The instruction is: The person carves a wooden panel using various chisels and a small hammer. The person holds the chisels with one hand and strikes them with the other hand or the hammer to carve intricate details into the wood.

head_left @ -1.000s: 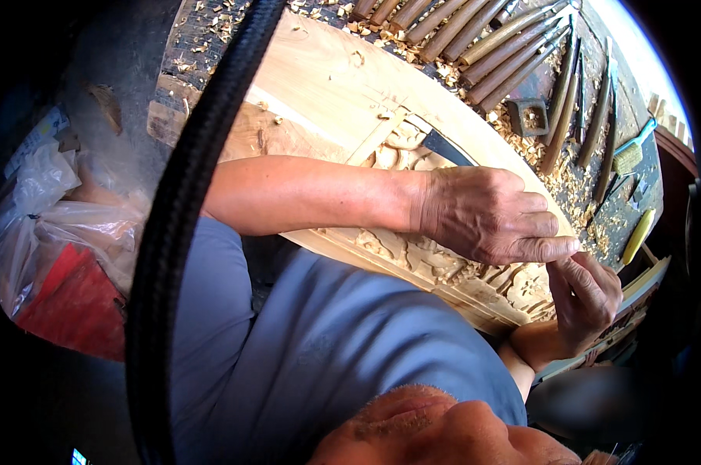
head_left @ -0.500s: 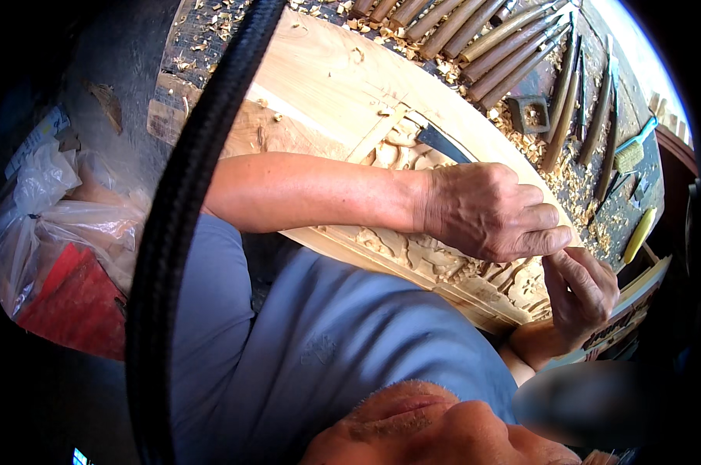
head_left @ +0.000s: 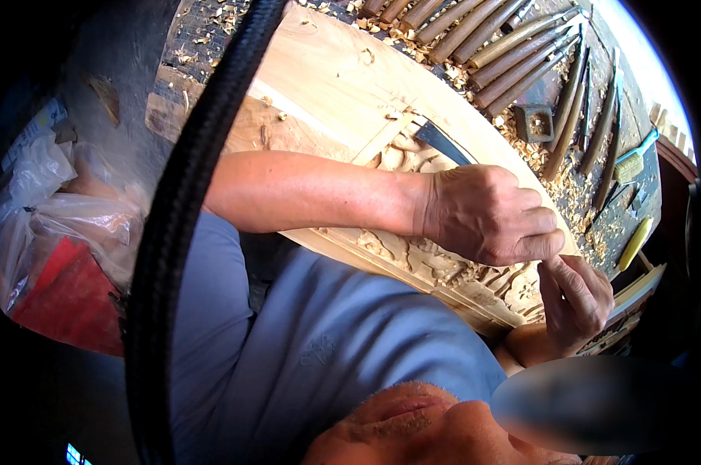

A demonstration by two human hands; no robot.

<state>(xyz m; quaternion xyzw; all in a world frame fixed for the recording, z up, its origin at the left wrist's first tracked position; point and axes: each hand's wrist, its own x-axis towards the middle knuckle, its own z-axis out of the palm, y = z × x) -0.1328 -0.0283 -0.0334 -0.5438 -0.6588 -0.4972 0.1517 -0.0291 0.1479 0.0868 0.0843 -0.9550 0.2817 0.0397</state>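
Note:
A pale wooden board (head_left: 327, 74) lies across the bench, its middle carved in relief with leafy, floral shapes (head_left: 436, 260). My left hand (head_left: 494, 213) is closed in a fist over the carving, knuckles up. From it a dark, flat blade, seemingly a carving chisel's (head_left: 443, 145), points to the upper left above the relief; its handle is hidden in the fist. Just to the lower right is my right hand (head_left: 575, 298), fingers bent and pinched together, fingertips meeting the left thumb by the board's near right edge. Whatever the right fingers hold is hidden.
Wooden-handled carving tools (head_left: 513, 62) lie in a row at the far right among wood shavings (head_left: 536, 155). Beside them are a small hollowed square block (head_left: 534, 122), a brush (head_left: 629, 167) and a yellow tool (head_left: 635, 244). Plastic bags (head_left: 79, 209) stand left; a black cord (head_left: 188, 170) crosses the view.
The view has shifted slightly, so the far tools sit a little farther right. Both hands keep nearly the same pose, the fingertips slightly lower and to the left.

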